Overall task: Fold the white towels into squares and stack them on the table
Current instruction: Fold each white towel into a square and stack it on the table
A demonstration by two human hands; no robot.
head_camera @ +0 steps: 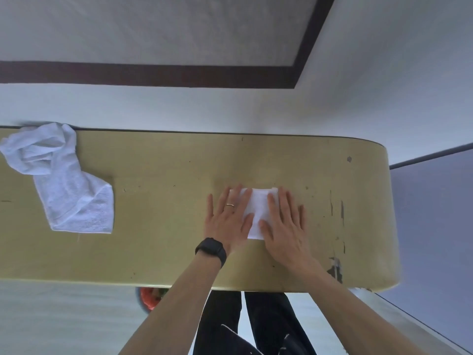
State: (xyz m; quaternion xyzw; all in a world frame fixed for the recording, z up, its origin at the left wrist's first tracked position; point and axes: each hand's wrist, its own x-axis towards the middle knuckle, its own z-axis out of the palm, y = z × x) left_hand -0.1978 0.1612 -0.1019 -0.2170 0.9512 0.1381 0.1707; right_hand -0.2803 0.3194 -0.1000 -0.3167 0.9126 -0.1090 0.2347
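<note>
A small folded white towel (257, 211) lies flat on the yellow-green table (166, 201), right of the middle. My left hand (227, 219) presses on its left part with straight, spread fingers; a ring and a black wrist band show on that arm. My right hand (284, 221) lies flat on the towel's right part, fingers straight. Only a strip of the towel shows between the two hands. A second white towel (66, 180) lies crumpled and unfolded at the table's far left, its top end at the far edge.
The table's rounded right end (384, 213) has chipped paint near the front corner. A white wall with a dark brown band (153, 75) runs behind the table. A red object (151, 298) sits on the floor under the front edge, beside my dark trousers.
</note>
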